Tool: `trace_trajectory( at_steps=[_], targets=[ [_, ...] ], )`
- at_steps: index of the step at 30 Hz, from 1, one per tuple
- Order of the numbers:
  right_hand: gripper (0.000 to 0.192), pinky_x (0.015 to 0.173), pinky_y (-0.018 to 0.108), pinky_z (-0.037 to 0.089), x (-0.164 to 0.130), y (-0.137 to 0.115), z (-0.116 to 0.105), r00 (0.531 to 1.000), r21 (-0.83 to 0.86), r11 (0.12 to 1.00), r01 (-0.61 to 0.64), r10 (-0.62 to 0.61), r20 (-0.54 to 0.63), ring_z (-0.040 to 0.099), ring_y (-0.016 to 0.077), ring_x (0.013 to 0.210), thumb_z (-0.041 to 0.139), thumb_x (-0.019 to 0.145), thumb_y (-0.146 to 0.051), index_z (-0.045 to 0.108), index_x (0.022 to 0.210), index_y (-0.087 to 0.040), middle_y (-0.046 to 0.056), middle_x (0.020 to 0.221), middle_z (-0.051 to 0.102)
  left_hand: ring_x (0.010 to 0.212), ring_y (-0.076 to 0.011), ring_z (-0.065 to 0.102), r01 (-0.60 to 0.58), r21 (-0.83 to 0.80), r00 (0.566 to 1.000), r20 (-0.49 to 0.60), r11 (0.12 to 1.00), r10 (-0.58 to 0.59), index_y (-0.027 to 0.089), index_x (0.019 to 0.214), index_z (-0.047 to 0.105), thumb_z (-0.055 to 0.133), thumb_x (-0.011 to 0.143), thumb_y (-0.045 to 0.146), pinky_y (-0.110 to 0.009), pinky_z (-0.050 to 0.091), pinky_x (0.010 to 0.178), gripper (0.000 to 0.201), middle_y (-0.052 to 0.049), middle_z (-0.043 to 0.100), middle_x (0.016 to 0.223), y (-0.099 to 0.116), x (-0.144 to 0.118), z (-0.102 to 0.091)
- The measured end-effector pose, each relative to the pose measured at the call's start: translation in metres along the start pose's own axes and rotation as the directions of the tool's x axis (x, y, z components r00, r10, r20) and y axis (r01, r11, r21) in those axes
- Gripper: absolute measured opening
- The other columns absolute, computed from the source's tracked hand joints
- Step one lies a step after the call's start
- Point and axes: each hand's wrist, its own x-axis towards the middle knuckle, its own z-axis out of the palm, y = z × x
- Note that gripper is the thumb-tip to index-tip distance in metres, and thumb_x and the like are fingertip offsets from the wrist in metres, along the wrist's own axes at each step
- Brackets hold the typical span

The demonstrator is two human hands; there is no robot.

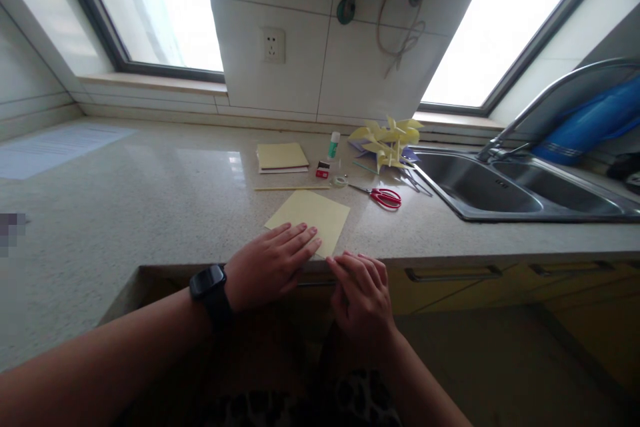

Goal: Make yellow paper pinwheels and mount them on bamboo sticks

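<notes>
The left hand (273, 263) lies flat, fingers spread on the yellow paper (310, 218). The right hand (363, 297) rests loosely curled at the paper's near corner, holding nothing. The sink (505, 203) at right looks empty.

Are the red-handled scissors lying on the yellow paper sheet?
No: the red-handled scissors lie on the bare speckled countertop, right of the yellow paper sheet.
</notes>
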Motion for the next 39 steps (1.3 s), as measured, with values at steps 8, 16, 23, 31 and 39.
trace_trajectory(
  at_steps=[8,16,23,31,39],
  targets=[
    [0.044,0.099,0.047,0.044,0.006,-0.003,-0.002,0.999,0.000,0.999,-0.043,0.043,0.010,0.061,0.0257,0.108,0.058,0.085,-0.007,0.064,0.127,-0.017,0.010,0.114,0.068,0.147,-0.0316,0.037,0.001,0.014,1.000,0.016,1.000,-0.002,0.014,0.151,0.039,0.055,0.094,0.026,-0.048,0.030,0.122,0.060,-0.015,0.041,0.159,0.001,0.000,0.001],
    [0.037,0.092,0.045,0.043,0.011,-0.006,-0.001,0.994,-0.028,0.995,-0.095,0.096,0.054,0.059,0.0250,0.100,0.058,0.089,-0.012,0.065,0.125,-0.020,0.008,0.110,0.068,0.146,-0.0310,0.039,-0.001,0.009,1.000,-0.017,1.000,0.002,0.015,0.150,0.040,0.057,0.093,0.023,-0.049,0.032,0.121,0.060,-0.015,0.044,0.157,0.000,-0.001,0.002],
    [0.036,0.091,0.045,0.043,0.011,-0.005,-0.002,0.995,-0.034,0.995,-0.090,0.092,0.047,0.060,0.0248,0.099,0.058,0.088,-0.011,0.066,0.122,-0.019,0.009,0.109,0.068,0.147,-0.0316,0.038,-0.005,0.019,1.000,-0.009,1.000,0.005,0.014,0.151,0.039,0.056,0.093,0.025,-0.050,0.031,0.121,0.061,-0.015,0.042,0.158,0.000,-0.001,0.002],
    [0.037,0.091,0.045,0.043,0.009,-0.004,-0.002,0.996,-0.022,0.997,-0.072,0.073,0.043,0.060,0.0250,0.099,0.058,0.088,-0.010,0.065,0.123,-0.019,0.009,0.109,0.068,0.148,-0.0309,0.035,-0.029,0.013,0.999,0.031,0.999,0.029,0.020,0.154,0.035,0.052,0.096,0.021,-0.051,0.030,0.121,0.061,-0.010,0.038,0.162,0.000,0.000,0.001],
    [0.041,0.090,0.046,0.043,0.007,-0.001,0.000,0.997,-0.051,0.996,-0.068,0.070,0.044,0.060,0.0254,0.099,0.058,0.088,-0.012,0.065,0.127,-0.020,0.009,0.110,0.068,0.148,-0.0292,0.037,-0.013,-0.009,0.999,0.030,1.000,0.013,0.020,0.154,0.036,0.054,0.094,0.020,-0.050,0.030,0.120,0.062,-0.009,0.040,0.161,0.001,0.000,0.000]
  ],
)
